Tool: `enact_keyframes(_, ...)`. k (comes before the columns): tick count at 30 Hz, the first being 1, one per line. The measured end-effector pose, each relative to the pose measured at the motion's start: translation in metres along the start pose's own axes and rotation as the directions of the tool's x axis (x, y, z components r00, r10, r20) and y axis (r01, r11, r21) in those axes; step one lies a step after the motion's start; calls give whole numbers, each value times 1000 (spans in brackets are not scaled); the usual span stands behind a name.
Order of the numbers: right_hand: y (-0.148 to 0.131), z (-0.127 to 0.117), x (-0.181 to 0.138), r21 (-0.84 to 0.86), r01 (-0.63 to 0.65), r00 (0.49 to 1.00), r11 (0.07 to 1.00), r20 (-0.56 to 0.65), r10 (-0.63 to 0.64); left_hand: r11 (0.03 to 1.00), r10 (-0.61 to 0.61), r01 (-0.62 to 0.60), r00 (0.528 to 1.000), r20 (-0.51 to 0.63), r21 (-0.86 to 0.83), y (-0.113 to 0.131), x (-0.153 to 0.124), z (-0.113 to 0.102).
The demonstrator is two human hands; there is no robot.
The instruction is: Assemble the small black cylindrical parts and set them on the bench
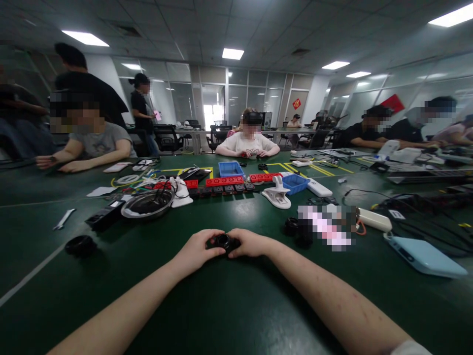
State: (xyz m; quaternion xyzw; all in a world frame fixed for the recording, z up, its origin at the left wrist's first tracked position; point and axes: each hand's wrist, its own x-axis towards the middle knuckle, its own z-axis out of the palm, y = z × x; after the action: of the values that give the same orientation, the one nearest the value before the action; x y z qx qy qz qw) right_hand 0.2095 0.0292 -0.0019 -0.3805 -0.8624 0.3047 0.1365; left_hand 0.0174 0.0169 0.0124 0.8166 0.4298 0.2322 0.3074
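Low over the green table, my left hand (199, 249) is closed around the left side of a small black round part (223, 240) with a hole facing up. On its other side, my right hand (249, 242) grips the same part, thumb and fingers curled against it. The fingers hide much of its shape, so its exact kind cannot be made out. A similar black ring-shaped part (80, 245) lies off to the left. To the right of my hands stand two more black round parts, a smaller one (291, 226) and a larger one (304, 236).
Left are a wrench (65, 219), a black box (106, 215) and a steel bowl (127, 211). Ahead lie red strips (224, 181), blue bins (231, 169) and a white clip (276, 193). Power banks (428, 256) and cables fill the right. People sit around the table (236, 301).
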Motion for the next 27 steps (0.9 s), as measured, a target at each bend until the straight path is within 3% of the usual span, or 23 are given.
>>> enact_keyframes(9,4,-2,-1,72,-57,998,996,21,56,1000,-17,17,1000,-9,-18,0,0,6)
enact_keyframes(14,0,17,2,-87,-213,961,973,-197,192,995,-89,93,988,-123,31,1,-1,18)
enact_keyframes(17,-7,31,5,-227,-304,911,925,-352,213,992,-99,112,973,-209,51,-2,-2,23)
enact_keyframes(19,-12,34,5,-253,-336,893,907,-391,222,995,-76,89,974,-214,51,-4,-2,23)
enact_keyframes(23,-13,25,2,-140,-237,932,961,-313,184,999,-14,18,993,-119,34,-6,0,16)
enact_keyframes(27,-2,9,0,45,-56,993,997,-103,61,1000,15,-14,1000,9,-22,-2,2,8)
